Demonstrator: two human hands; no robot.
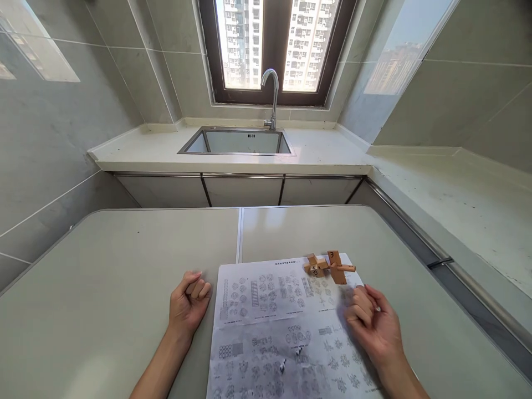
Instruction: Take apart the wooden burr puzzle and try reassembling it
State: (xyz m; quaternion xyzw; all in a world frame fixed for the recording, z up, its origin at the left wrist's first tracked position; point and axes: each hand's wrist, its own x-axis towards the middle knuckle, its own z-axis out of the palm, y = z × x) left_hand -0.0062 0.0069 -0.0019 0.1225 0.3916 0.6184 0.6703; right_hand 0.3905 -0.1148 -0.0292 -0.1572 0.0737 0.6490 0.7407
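Note:
A large printed sheet of paper (249, 327) lies on the folding table, covered with rows of small line diagrams and a crease across it. At its upper right edge sits a small wooden block puzzle (316, 267), made of several interlocked pieces with dark numerals. A flat brown piece and a thin rod stick out on its right side. My left hand (189, 302) rests palm up left of the sheet, its fingers curled in and holding nothing. Over the sheet's right edge, below the puzzle, my right hand (374, 324) is loosely closed with nothing visible in it, slightly blurred.
The pale tabletop (103, 288) has a seam down its middle. Beyond it, a white counter (141, 149) holds a steel-rimmed sink (236, 154) with a chrome faucet (274, 97) under a window. Another counter (465, 194) runs along the right wall.

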